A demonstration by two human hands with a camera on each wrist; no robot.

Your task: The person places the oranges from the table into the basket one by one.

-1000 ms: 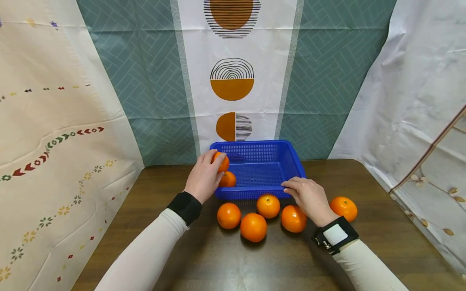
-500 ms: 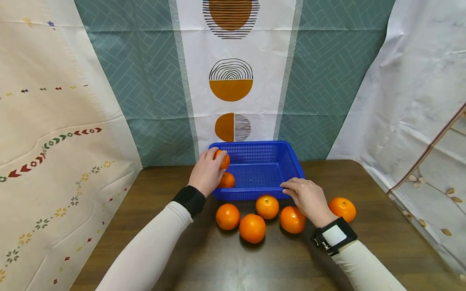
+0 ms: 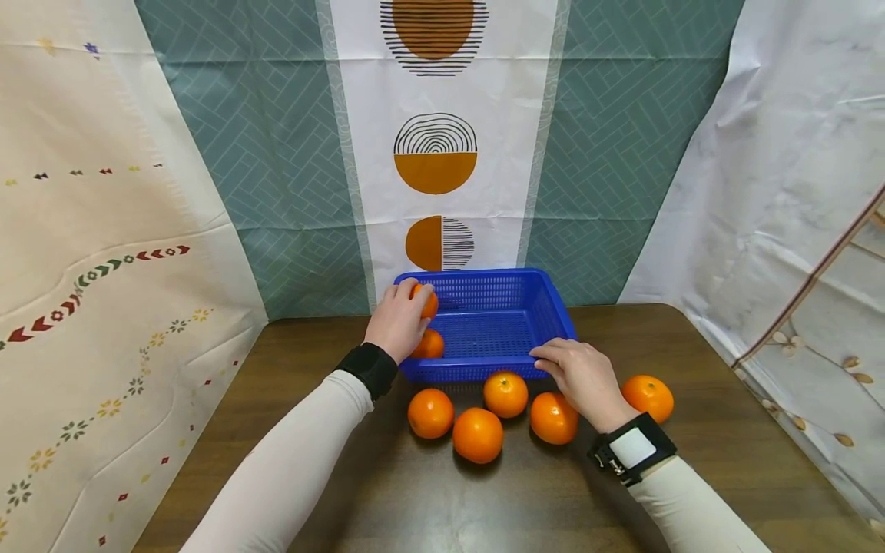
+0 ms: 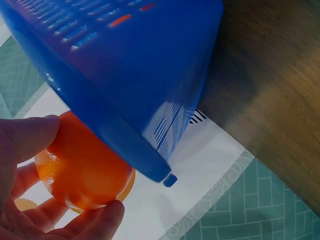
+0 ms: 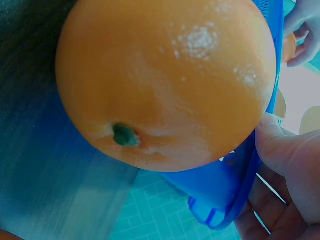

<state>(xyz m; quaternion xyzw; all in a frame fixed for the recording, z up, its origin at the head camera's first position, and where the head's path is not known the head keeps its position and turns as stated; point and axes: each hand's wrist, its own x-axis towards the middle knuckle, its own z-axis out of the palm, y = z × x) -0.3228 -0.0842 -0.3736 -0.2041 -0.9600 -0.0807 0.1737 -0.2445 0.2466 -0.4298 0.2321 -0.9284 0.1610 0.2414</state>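
Observation:
In the head view, a blue plastic basket with slotted sides stands at the back of the table. My left hand grips an orange over the basket's left side. The left wrist view shows thumb and fingers around this orange, right by the rim. Below it, a second orange lies inside the basket, partly covered by the hand. My right hand pinches the basket's front rim near its right corner. In the right wrist view, an orange with a green stem end fills the foreground beside that hand.
Several oranges lie on the wooden table before the basket, among them a front one and one near the rim. Another orange sits right of my right wrist. A patterned cloth hangs behind the basket.
My left hand has shifted slightly right and inward over the basket, still holding its orange. My right hand stays on the rim, and the oranges on the table lie as before.

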